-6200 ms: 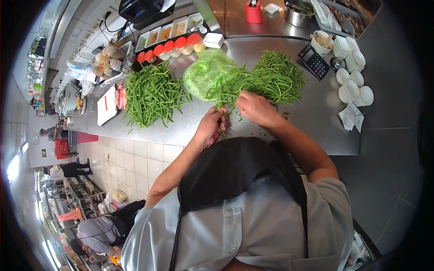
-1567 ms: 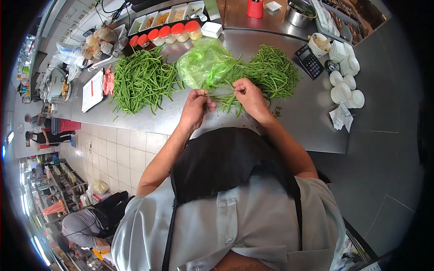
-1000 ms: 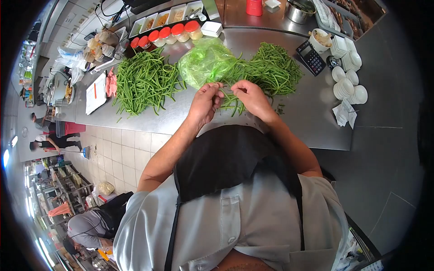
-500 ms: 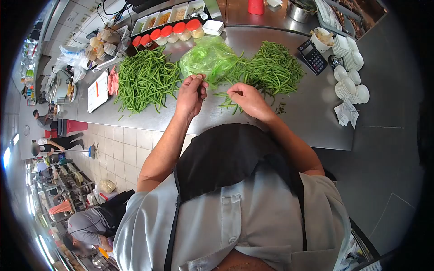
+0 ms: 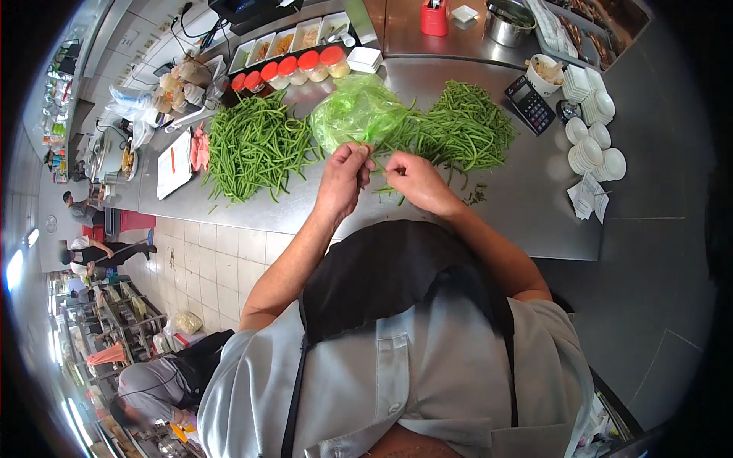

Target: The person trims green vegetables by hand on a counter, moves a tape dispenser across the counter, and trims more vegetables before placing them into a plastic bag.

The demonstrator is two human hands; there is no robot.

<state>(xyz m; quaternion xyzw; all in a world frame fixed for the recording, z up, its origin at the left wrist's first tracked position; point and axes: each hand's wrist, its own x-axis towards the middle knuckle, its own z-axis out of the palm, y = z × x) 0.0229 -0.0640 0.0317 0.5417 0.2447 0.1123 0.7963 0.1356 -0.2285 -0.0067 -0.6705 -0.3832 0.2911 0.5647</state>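
Observation:
My left hand [image 5: 345, 179] is closed in a pinch just in front of a light green plastic bag [image 5: 355, 111]. A thin green bean shows at its fingertips and reaches across toward my right hand [image 5: 418, 182]. That hand is closed too, with its fingertips curled at the bean; its grip is partly hidden. One large pile of green beans [image 5: 256, 149] lies left of the bag. A second green bean pile [image 5: 469, 130] spreads to the right, with loose beans near my fingers. Small dark trimmings [image 5: 477, 194] lie by my right wrist.
Red-lidded jars [image 5: 311, 64] and white ingredient trays [image 5: 284, 43] line the back. A clipboard with paper [image 5: 174, 164] lies left. On the right are a calculator [image 5: 529, 104], a white tub [image 5: 545, 74] and stacked white dishes [image 5: 586, 155]. Other people work at far left.
My hands have come closer together, the left shifting slightly right. The whole view has moved a little down and right. A person at far left has moved a mop.

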